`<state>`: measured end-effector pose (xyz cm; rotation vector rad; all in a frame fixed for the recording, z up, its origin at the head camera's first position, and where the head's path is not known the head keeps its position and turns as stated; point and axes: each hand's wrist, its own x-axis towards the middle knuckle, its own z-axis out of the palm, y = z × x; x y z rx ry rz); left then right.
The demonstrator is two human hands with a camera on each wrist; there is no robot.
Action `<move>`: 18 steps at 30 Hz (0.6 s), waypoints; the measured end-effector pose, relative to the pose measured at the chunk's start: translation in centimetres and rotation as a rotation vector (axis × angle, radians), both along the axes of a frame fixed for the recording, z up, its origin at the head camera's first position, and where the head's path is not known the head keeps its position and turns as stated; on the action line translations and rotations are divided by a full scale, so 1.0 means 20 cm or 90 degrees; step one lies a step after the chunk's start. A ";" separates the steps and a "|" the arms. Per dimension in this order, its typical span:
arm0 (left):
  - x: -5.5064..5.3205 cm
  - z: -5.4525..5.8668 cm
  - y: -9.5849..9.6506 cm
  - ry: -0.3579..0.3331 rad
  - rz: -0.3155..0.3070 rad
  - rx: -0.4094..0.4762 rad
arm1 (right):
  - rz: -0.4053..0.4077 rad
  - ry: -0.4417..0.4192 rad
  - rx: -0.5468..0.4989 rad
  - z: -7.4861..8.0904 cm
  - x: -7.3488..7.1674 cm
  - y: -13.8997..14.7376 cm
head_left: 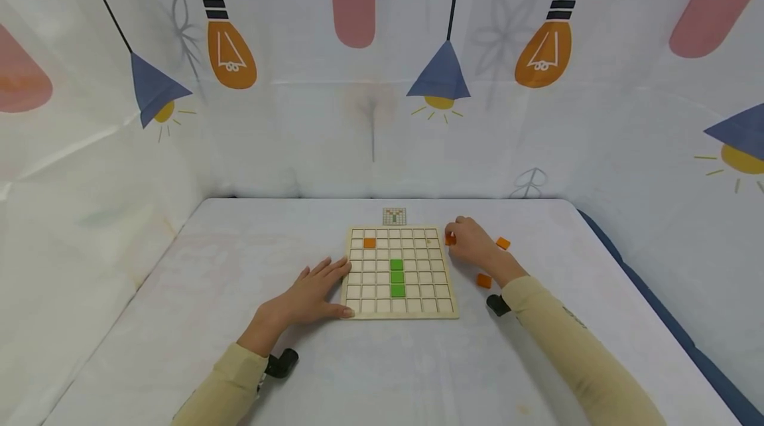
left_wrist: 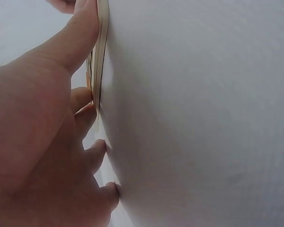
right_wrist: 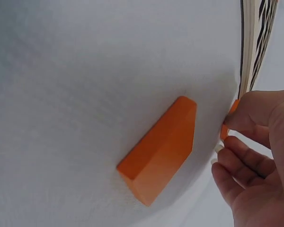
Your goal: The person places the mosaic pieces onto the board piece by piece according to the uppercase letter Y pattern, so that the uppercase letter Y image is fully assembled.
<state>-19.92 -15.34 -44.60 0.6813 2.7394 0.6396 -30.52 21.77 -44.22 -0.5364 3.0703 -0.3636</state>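
A square wooden grid board lies on the table, with one orange tile in its upper left and a column of three green tiles near its middle. My left hand rests along the board's left edge, fingers spread and thumb at the near corner. Just past the right edge, my right hand pinches an orange block between thumb and fingers. In the right wrist view that block shows partly behind the thumb, low over the table beside the board.
Two more orange blocks lie right of the board, one farther back and one nearer beside the right forearm. A small printed pattern card sits behind the board. White cloth with lamp drawings hangs behind the white table.
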 end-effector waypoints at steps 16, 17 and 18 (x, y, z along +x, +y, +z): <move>-0.01 -0.02 0.01 -0.001 0.004 -0.008 | 0.039 0.000 0.005 -0.02 -0.02 0.03; -0.01 -0.03 0.00 -0.001 0.004 -0.008 | 0.043 0.002 0.006 -0.02 -0.02 0.03; -0.01 -0.03 0.00 -0.001 0.005 -0.007 | 0.046 0.004 0.006 -0.02 -0.02 0.03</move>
